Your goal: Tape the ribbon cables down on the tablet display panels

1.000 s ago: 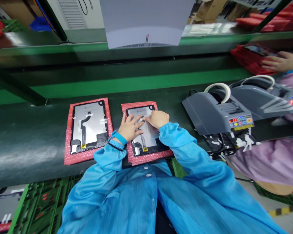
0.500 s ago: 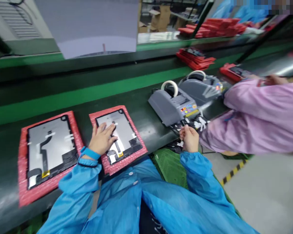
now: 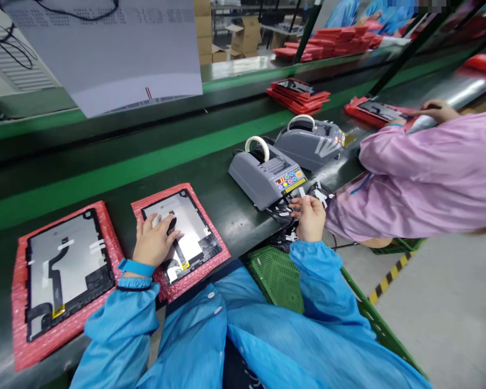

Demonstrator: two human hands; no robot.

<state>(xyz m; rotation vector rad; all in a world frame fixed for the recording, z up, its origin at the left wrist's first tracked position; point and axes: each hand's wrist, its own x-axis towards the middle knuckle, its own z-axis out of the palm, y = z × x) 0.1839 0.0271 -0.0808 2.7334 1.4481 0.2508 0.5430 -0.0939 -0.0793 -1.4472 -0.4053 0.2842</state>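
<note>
Two opened tablet panels lie on red bubble-wrap mats on the dark belt. My left hand (image 3: pixel 154 241) rests flat, fingers spread, on the right panel (image 3: pixel 186 235), over its black flex cable. The left panel (image 3: pixel 62 270) lies untouched beside it. My right hand (image 3: pixel 310 216) is at the front of the nearer grey tape dispenser (image 3: pixel 263 175), its fingers pinched among small white tape pieces (image 3: pixel 285 212) hanging there; what it grips is too small to name.
A second grey dispenser (image 3: pixel 314 143) stands behind the first. A co-worker's pink sleeve (image 3: pixel 413 173) reaches over the belt at right, their hand (image 3: pixel 439 111) on another red-wrapped panel. Red stacks (image 3: pixel 297 94) sit farther back. A green crate (image 3: pixel 283 278) is by my knees.
My right hand left the right panel and moved right to the dispenser's tape pieces. My left hand stayed on the panel. The view swung to the right.
</note>
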